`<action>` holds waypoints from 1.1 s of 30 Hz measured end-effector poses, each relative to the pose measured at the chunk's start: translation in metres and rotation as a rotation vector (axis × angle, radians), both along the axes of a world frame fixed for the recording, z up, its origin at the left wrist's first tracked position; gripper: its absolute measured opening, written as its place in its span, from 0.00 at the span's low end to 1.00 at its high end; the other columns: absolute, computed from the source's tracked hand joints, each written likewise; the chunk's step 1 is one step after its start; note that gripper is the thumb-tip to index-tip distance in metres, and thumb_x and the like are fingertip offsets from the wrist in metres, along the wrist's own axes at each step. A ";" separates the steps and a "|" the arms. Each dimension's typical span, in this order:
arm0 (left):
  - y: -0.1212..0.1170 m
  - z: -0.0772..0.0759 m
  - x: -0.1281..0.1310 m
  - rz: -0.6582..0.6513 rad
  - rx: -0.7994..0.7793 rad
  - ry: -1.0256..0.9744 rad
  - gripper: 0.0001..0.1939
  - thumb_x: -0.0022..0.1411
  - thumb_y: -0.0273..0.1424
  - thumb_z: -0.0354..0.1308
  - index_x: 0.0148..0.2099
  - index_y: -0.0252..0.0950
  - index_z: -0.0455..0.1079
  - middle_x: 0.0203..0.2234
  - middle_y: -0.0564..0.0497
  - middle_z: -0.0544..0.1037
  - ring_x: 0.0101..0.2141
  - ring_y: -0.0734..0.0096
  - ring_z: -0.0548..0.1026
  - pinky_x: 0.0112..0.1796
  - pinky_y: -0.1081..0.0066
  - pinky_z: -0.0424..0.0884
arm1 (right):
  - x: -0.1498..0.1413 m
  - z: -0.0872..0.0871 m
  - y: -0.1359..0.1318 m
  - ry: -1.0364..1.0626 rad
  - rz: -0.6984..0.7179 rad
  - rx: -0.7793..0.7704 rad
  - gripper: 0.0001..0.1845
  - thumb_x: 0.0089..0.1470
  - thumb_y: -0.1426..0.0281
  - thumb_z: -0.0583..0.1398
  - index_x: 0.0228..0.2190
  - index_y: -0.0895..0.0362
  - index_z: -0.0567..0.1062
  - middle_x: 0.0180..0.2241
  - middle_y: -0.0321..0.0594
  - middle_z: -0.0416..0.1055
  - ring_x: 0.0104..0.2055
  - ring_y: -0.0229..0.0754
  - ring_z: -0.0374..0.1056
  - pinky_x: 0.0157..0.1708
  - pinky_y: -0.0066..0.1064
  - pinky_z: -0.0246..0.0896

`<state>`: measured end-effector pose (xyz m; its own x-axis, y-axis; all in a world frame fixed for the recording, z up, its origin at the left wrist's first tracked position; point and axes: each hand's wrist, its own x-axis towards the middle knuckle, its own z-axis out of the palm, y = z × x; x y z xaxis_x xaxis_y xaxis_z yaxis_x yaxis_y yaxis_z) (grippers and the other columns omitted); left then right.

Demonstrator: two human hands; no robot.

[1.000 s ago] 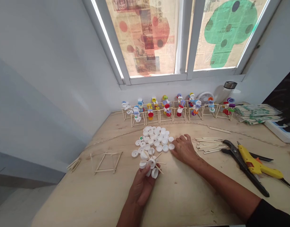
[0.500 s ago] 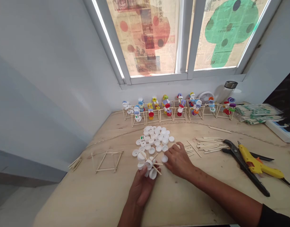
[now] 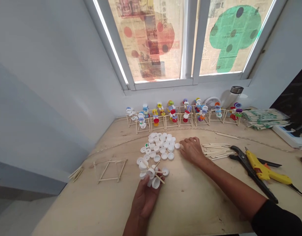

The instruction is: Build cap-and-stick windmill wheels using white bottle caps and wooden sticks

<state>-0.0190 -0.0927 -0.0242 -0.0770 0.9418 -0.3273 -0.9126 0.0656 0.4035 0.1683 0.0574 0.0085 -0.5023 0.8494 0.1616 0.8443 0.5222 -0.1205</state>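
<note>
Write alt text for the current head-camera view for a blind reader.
A person's left hand holds a white cap-and-stick wheel while the right hand is beside a pile of white caps on a wooden table. Stick-framed colourful cap wheels line the back; loose sticks, a black tool and a yellow glue gun lie at right.

Left hand point(image 3: 146, 198): fingers mostly hidden behind wheel of caps and sticks point(image 3: 150, 173); forearm cut by bottom edge. Right hand point(image 3: 192, 151): fingertips at a white cap point(image 3: 177, 146), contact unclear. Black sleeve point(image 3: 276, 218) cut off below. Fan point(image 3: 211, 102) partly behind coloured caps point(image 3: 217, 111). Window point(image 3: 196, 67) runs off top; fine newsprint point(image 3: 151, 67) unreadable.
</note>
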 end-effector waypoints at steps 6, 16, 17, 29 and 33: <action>0.001 -0.001 0.001 0.008 -0.007 0.026 0.09 0.58 0.23 0.55 0.37 0.34 0.76 0.36 0.44 0.80 0.38 0.61 0.78 0.44 0.61 0.73 | -0.011 -0.010 0.015 0.001 -0.020 -0.032 0.14 0.53 0.65 0.57 0.40 0.57 0.74 0.38 0.48 0.75 0.43 0.50 0.65 0.46 0.41 0.42; 0.001 -0.003 -0.002 0.027 0.060 -0.029 0.08 0.58 0.24 0.56 0.38 0.34 0.76 0.36 0.44 0.80 0.39 0.59 0.77 0.43 0.58 0.73 | 0.001 0.006 -0.039 0.240 0.132 -0.129 0.10 0.51 0.70 0.59 0.37 0.57 0.73 0.38 0.43 0.75 0.44 0.46 0.65 0.49 0.40 0.43; 0.001 -0.004 -0.002 0.025 0.074 -0.033 0.09 0.58 0.24 0.56 0.38 0.34 0.76 0.36 0.44 0.80 0.39 0.59 0.77 0.43 0.58 0.73 | 0.000 0.006 -0.048 0.275 0.163 -0.153 0.10 0.50 0.70 0.60 0.37 0.56 0.73 0.38 0.41 0.75 0.43 0.45 0.66 0.49 0.39 0.45; -0.010 -0.006 0.006 -0.085 0.220 -0.057 0.10 0.60 0.27 0.54 0.39 0.35 0.77 0.40 0.44 0.80 0.47 0.58 0.74 0.54 0.56 0.63 | -0.008 -0.001 -0.088 0.768 0.150 -0.432 0.11 0.47 0.69 0.62 0.36 0.55 0.73 0.36 0.39 0.74 0.41 0.44 0.69 0.43 0.36 0.59; -0.010 0.000 0.015 -0.104 0.237 -0.053 0.10 0.60 0.27 0.54 0.36 0.36 0.77 0.39 0.45 0.80 0.45 0.59 0.75 0.56 0.54 0.60 | -0.008 -0.005 -0.093 0.819 0.153 -0.496 0.11 0.48 0.68 0.62 0.37 0.55 0.72 0.36 0.38 0.74 0.41 0.43 0.69 0.43 0.36 0.60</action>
